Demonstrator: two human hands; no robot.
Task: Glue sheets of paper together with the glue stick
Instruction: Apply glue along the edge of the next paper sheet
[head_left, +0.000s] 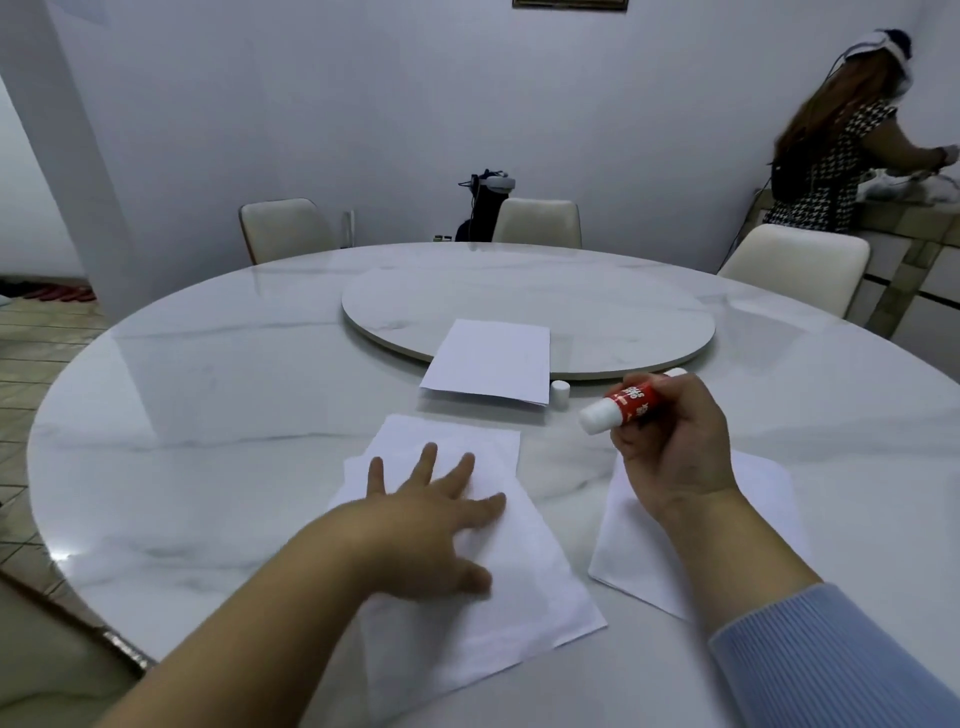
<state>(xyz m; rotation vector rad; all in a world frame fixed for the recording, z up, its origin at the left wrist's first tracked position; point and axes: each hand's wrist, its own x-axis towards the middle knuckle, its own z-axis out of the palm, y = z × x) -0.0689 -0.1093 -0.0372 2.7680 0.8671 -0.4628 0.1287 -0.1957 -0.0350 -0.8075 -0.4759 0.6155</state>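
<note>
Fingers (631, 457) of the right hand (675, 447) curl around the red glue stick (628, 402), held above the marble table (208, 415) with its white glue end pointing left, towards the far corner of the stacked sheets (498, 571). On that stack the left hand (426, 525) lies flat, fingers spread wide, pressing the top sheet. Another sheet (639, 551) lies under the right wrist, just beside the stack. Farther off, a third sheet (491, 361) overlaps the edge of the turntable (623, 322), and the white cap (560, 392) stands upright at that sheet's near right corner.
</note>
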